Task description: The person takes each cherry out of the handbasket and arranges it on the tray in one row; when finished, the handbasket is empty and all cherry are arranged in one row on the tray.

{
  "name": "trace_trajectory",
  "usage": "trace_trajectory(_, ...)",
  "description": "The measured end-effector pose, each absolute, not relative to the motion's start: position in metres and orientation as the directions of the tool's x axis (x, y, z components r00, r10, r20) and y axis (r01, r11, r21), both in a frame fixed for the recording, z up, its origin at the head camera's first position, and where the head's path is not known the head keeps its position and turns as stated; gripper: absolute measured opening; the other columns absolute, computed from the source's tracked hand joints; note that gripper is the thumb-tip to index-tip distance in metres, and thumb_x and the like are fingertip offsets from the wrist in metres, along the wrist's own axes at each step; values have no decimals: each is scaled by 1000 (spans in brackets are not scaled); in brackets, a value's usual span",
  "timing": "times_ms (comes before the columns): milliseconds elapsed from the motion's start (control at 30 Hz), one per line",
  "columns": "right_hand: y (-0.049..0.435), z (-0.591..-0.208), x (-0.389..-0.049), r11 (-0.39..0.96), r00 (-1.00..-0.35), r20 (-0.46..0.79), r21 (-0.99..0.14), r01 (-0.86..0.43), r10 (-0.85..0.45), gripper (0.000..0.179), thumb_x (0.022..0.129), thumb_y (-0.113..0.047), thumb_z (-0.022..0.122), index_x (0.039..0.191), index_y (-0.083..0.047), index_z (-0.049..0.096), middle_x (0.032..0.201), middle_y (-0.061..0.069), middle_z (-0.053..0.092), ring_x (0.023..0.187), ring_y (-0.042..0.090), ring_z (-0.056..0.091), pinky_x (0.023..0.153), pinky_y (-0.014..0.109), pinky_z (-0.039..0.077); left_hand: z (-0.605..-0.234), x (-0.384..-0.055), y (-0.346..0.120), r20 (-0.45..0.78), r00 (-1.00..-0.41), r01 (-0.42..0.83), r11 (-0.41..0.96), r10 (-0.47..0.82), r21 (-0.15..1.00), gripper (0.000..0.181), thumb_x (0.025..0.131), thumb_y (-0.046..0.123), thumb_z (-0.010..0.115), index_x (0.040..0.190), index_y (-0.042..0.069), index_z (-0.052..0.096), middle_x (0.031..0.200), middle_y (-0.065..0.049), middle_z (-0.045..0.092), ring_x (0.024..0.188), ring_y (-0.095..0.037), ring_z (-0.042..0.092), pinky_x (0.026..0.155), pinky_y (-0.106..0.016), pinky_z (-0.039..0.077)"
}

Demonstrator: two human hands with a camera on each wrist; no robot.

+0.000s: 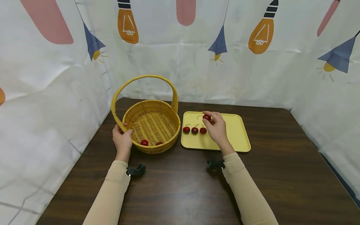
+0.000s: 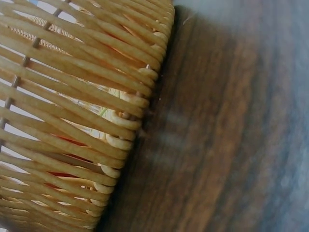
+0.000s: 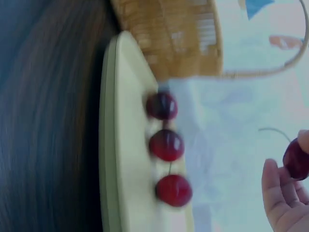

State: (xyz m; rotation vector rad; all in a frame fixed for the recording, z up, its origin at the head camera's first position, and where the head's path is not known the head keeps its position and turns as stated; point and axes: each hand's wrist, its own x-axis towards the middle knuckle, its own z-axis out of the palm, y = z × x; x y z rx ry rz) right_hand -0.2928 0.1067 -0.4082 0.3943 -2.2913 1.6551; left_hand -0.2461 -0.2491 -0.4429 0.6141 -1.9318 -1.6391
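Pinching 1 cherry (image 1: 207,117), the right hand (image 1: 217,129) hovers above the tray (image 1: 235,134); left hand (image 1: 123,142) grips basket (image 1: 151,149).

No writing, brand, number or sign can be read on the basket (image 1: 152,107) at left, the tray (image 1: 234,134) at right or the far cloth (image 1: 180,67).
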Motion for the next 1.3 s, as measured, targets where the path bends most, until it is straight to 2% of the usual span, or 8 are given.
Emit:
trace_trajectory(100,117,-412,-298,404,-933,359,-857,-320,23,29,91,-11,66,120,-7,67,112,14,54,86,27,61,74,25,48,-442,-245,-249,101,-761,1,155,-641,988,29,84,-3,53,112,3,54,104,3,41,93,-19,43,75,-30,37)
trace_trajectory(167,123,-415,-302,412,-945,320,-872,-266,67,31,92,-10,65,122,-7,66,115,14,55,91,28,63,72,24,48,-442,-245,-249,98,-763,-1,153,-639,988,30,84,-4,52,113,2,54,104,3,41,92,-19,43,74,-31,38)
trace_trajectory(267,130,-418,-305,368,-963,254,-907,-204,91,35,95,-8,60,130,-7,61,126,15,54,100,31,65,74,30,52,-442,-245,-248,96,-764,-6,156,-638,988,30,84,-3,52,114,3,54,104,3,41,92,-19,43,74,-31,38)
trace_trajectory(400,136,-421,-309,318,-979,193,-934,-162,69,37,97,-6,54,135,-6,56,135,15,53,109,33,64,86,42,53,-442,-247,-249,92,-765,-11,155,-637,988,30,84,-2,52,114,3,54,105,3,41,92,-19,43,74,-31,38)
trace_trajectory(767,149,-433,-316,478,-985,154,-873,-102,72,37,92,-12,65,128,-7,61,123,15,56,103,33,59,80,44,51,-443,-247,-252,86,-762,-13,148,-642,989,31,84,-1,53,113,5,55,108,2,42,95,-20,43,75,-31,38)
trace_trajectory(900,152,-440,-318,520,-995,95,-852,-66,30,37,90,-13,67,126,-6,61,121,16,57,104,33,58,83,43,50,-443,-247,-252,84,-762,-17,149,-642,989,30,83,-1,53,113,6,55,108,2,42,96,-20,44,76,-30,38)
trace_trajectory(1067,154,-446,-318,584,-996,77,-807,-88,-44,36,89,-11,68,124,-5,61,121,18,59,104,35,58,84,44,49,-442,-246,-251,87,-762,-16,152,-642,988,30,83,-1,53,112,6,55,106,3,42,95,-19,44,75,-30,38)
trace_trajectory(1300,153,-450,-316,602,-999,34,-797,-52,-41,37,89,-12,70,124,-6,62,123,16,60,106,33,59,85,44,48,-441,-246,-249,93,-766,-7,153,-636,988,31,83,-2,53,113,4,54,106,3,42,94,-19,43,75,-30,38)
